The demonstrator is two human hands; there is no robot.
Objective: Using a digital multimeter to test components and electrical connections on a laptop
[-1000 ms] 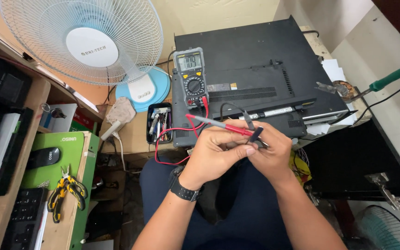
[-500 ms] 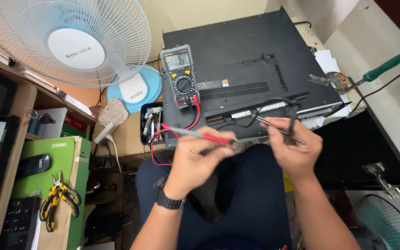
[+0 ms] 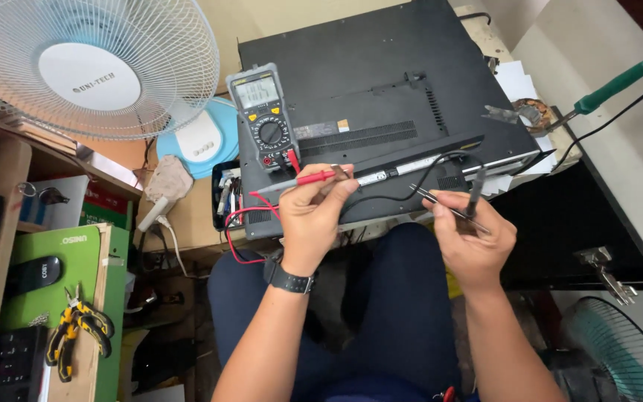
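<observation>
My left hand (image 3: 312,216), a black watch on its wrist, pinches the red multimeter probe (image 3: 320,176) between thumb and fingers. My right hand (image 3: 472,237) holds the black probe (image 3: 449,208), its thin metal tip pointing left. Red and black leads run back to the grey and yellow multimeter (image 3: 265,119), which lies on the top left of a large black device (image 3: 381,97). Both hands hover apart just in front of the device's front edge, above my lap.
A white table fan (image 3: 91,67) stands at the left. A green-handled soldering iron (image 3: 612,85) lies at the right beside solder wire. Yellow-handled pliers (image 3: 76,327) and a black mouse (image 3: 35,274) rest on the left shelf. Another fan (image 3: 619,350) is at lower right.
My hands, joined around both probes a second ago, have drawn apart: the left keeps the red probe, the right carries the black probe rightward. The view has shifted closer.
</observation>
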